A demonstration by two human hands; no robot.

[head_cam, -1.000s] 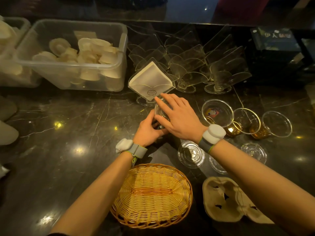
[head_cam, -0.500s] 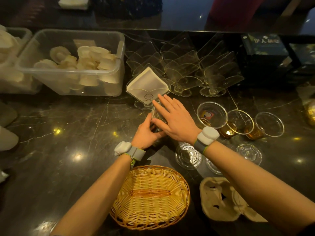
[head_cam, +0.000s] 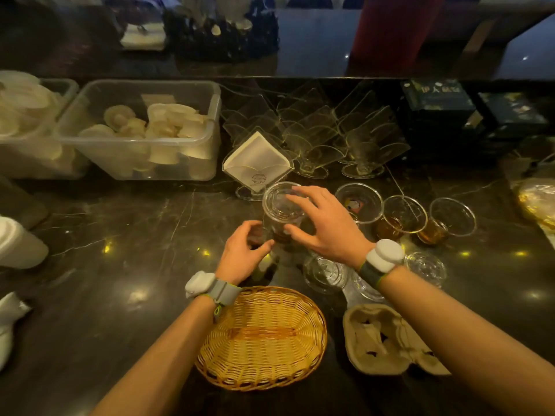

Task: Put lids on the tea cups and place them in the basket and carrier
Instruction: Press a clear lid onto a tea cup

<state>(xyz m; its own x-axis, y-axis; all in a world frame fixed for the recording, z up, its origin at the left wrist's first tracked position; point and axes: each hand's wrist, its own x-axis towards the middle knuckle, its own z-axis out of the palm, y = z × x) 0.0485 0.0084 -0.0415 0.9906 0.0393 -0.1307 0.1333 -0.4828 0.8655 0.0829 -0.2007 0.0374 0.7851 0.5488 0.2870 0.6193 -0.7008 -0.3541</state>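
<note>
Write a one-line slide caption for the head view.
Both hands, left and right, steady a lidded cup above the basket and carrier.

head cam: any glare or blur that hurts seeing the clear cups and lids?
Head view: dim scene, ceiling-light glints speckle the glossy counter; the loose clear lids nearly vanish against it; the lidded cup stays readable; right hand slightly soft; wide-angle bowing at edges.

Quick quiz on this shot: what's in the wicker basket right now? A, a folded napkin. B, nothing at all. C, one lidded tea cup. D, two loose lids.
B: the wicker basket shows only bare weave inside, and the one lidded cup stands on the counter between the left hand and right hand.
</note>
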